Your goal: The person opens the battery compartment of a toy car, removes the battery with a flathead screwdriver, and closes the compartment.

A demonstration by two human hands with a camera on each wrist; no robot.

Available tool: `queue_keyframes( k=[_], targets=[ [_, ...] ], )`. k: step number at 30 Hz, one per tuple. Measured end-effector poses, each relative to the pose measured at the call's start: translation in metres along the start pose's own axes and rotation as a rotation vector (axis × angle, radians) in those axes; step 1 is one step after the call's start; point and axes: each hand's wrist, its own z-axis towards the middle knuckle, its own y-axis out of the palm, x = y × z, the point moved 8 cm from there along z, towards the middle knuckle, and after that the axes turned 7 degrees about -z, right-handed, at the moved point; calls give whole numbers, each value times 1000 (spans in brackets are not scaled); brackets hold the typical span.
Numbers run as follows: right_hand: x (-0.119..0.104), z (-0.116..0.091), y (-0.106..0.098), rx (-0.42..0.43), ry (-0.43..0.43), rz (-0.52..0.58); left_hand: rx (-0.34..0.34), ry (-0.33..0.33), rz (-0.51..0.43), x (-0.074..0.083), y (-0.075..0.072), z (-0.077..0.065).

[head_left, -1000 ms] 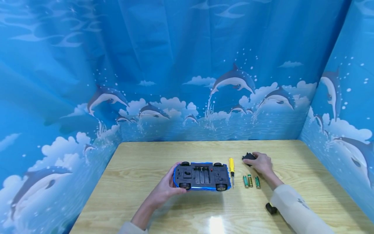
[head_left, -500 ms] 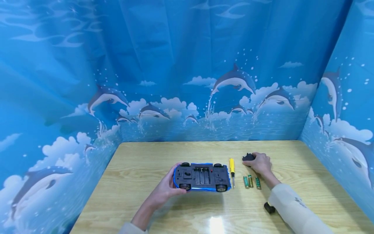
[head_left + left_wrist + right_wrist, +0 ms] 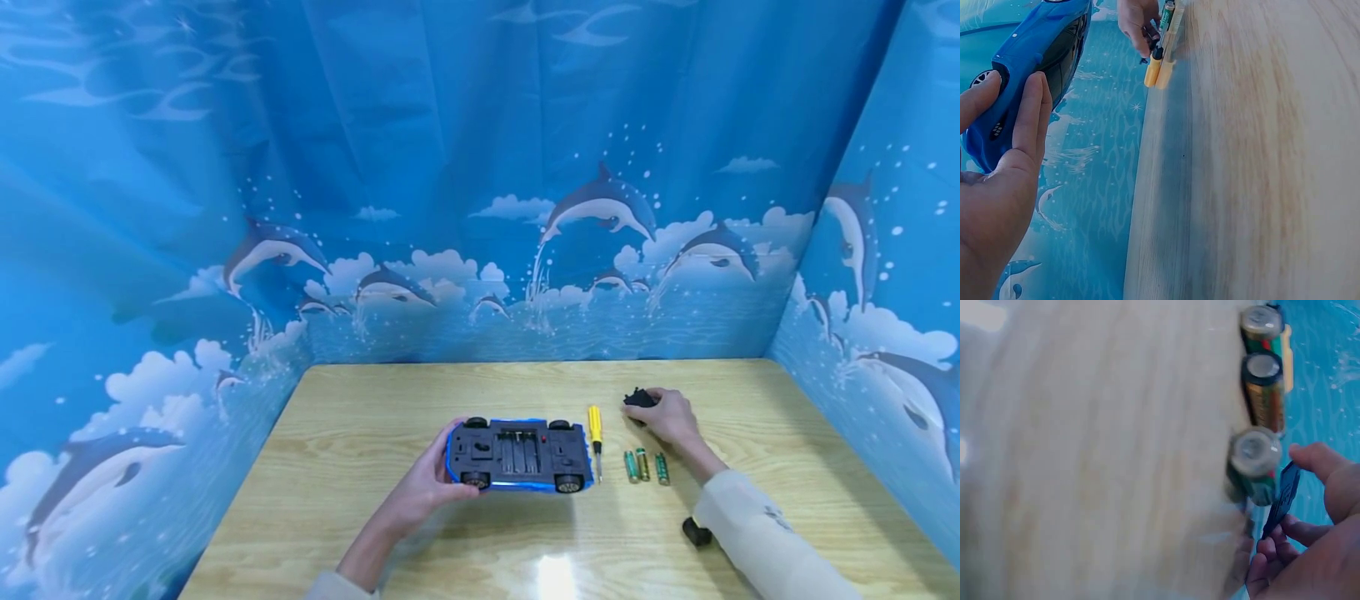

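Observation:
In the head view my left hand grips a blue toy car by its left end, underside facing me. An uncovered battery compartment shows in the middle of its black base. The left wrist view shows the car's blue side between thumb and fingers. Toward the back right, my right hand pinches a small black battery cover, seen edge-on in the right wrist view. Three AA batteries lie just in front of that hand. A yellow-handled screwdriver lies between car and batteries.
The wooden table carries all these things. Blue dolphin-print curtains stand round its back and sides. A black block shows at my right sleeve.
The battery cover tilts and shifts slightly in my right fingers, which move a little. My left hand and the car stay almost still.

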Motion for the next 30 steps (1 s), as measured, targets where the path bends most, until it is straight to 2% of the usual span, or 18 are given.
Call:
queue_keyframes(
  k=[5,11,17,21,25,30],
  targets=[
    [-2,-4,-9,-25,13,134,4,-5,-1,0,-1,0],
    [-21,-17,-21,20,-40,186,-1,-7,7,1,0,0],
    [-60,-44,-35,50,-141,215,1,-11,19,2,1,0],
    [-88,-64,-41,70,-245,210,-13,-4,4,1,2,2],
    [-113,-81,-42,71,-342,224,-17,-4,-2,1,3,2],
    [-138,-98,-38,60,-419,242,-20,-4,-3,0,3,2]
  ],
)
